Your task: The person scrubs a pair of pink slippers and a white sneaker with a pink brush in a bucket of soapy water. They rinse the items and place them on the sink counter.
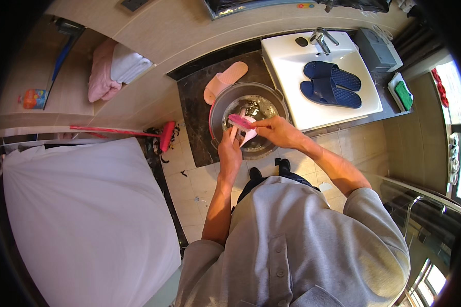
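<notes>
Over a grey bucket (217, 97) with foamy water in it, both my hands meet. My left hand (230, 156) is closed around a light pink slipper (249, 134), matching the one on the counter; much of it is covered by fingers and the brush. My right hand (279, 132) pinches a magenta scrub brush (239, 121), which lies against the slipper. Just behind the bucket rests the other pink slipper (226, 82), on the dark counter. To the right, a pair of navy slippers (338, 93) sits in the white sink.
A chrome tap (322, 40) rises at the back of the white sink (289, 110). Beside it stand a grey box (378, 51) and a green sponge or cloth (403, 95). At left are a red broom (166, 136), a white sheet-covered surface (87, 215) and folded towels (120, 66) on a shelf.
</notes>
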{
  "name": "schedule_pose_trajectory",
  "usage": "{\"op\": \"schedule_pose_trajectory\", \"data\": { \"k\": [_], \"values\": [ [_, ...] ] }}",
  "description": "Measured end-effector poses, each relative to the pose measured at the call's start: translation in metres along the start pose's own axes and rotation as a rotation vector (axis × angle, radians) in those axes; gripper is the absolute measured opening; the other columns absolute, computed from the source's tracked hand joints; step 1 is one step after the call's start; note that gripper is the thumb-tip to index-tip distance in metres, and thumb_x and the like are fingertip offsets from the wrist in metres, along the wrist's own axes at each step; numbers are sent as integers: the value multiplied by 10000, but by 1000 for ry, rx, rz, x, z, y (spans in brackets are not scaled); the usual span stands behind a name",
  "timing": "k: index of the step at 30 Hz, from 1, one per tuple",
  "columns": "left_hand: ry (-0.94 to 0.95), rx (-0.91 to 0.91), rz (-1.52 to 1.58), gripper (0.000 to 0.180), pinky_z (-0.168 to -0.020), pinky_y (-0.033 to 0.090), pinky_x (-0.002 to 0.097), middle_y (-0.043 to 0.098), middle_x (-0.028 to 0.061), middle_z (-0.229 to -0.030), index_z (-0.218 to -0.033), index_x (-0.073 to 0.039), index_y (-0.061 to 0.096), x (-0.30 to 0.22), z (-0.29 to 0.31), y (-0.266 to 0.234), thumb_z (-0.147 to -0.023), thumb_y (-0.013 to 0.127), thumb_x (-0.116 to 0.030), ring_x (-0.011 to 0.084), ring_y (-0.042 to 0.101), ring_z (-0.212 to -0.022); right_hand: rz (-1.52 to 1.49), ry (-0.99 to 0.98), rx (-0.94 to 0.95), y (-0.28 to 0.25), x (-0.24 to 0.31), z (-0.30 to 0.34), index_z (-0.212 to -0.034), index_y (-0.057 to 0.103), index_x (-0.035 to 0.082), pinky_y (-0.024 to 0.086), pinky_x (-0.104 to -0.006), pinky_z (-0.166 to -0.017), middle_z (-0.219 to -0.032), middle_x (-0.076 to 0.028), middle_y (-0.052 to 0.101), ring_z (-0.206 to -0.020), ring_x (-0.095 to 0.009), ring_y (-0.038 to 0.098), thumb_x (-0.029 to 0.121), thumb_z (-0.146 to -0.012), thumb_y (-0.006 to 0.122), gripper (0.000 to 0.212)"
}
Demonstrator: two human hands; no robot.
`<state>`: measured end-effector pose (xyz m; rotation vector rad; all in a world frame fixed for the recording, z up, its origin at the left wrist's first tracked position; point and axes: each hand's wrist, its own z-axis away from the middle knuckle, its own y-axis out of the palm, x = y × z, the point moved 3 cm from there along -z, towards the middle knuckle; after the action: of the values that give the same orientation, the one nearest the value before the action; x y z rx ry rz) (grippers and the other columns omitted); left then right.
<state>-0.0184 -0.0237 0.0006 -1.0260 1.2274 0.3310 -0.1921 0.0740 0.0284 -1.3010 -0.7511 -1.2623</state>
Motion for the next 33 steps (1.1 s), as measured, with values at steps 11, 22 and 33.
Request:
{"op": "schedule_pose_trajectory", "data": {
  "k": [11,22,33],
  "values": [
    [19,-2,48,293,-775,557,340,704,158,-963,-1195,23,638,-10,-5,-8,-924,533,56,224,707,-879,226,13,-173,0,-53,-15,-1188,717,63,531,-409,-694,-827,-275,667,-732,-330,676,205,-937,588,316],
    [139,-304,-9,248,-825,540,316,740,136,-951,-1085,39,703,13,-7,-26,-844,645,19,176,694,-878,-258,138,-175,13,-28,5,-1245,689,23,510,-322,-674,-749,-121,653,-707,-149,614,195,-970,570,344],
    [193,-269,-131,210,-772,535,355,713,192,-907,-1043,30,710,-3,-13,-16,-840,658,11,267,695,-834,93,-87,-330,4,5,30,-1231,678,5,537,-392,-693,-959,-301,688,-830,-403,706,134,-969,581,307]
  ]
}}
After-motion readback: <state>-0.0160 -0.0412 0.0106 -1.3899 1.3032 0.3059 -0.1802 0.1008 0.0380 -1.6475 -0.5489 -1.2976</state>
